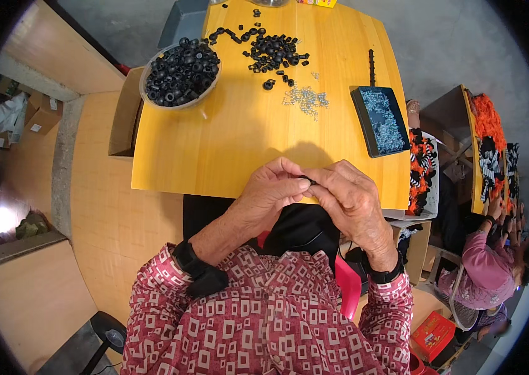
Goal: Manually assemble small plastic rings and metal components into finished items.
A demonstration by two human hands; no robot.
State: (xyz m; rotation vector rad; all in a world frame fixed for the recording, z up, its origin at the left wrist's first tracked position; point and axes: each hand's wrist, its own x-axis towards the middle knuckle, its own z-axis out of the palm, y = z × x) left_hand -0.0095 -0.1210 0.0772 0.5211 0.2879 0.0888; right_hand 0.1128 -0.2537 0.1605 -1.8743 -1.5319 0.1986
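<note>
My left hand (272, 187) and my right hand (355, 199) meet over the near edge of the yellow table (233, 156). Between their fingertips is a small black part (307, 180), pinched from both sides and mostly covered by fingers. Beyond them, small clear or silvery pieces (306, 100) lie scattered on the tabletop. Farther back is a loose heap of black plastic parts (274, 51), some of them round. At the back left, a clear bowl (180, 107) is heaped with similar black parts.
On the right, a dark dustpan-like tray (364, 128) holds many small clear pieces. Past the table's right edge stands a white bin (430, 187) of orange and black items. A cardboard box (120, 125) adjoins the left edge. Another person (480, 269) works at the far right.
</note>
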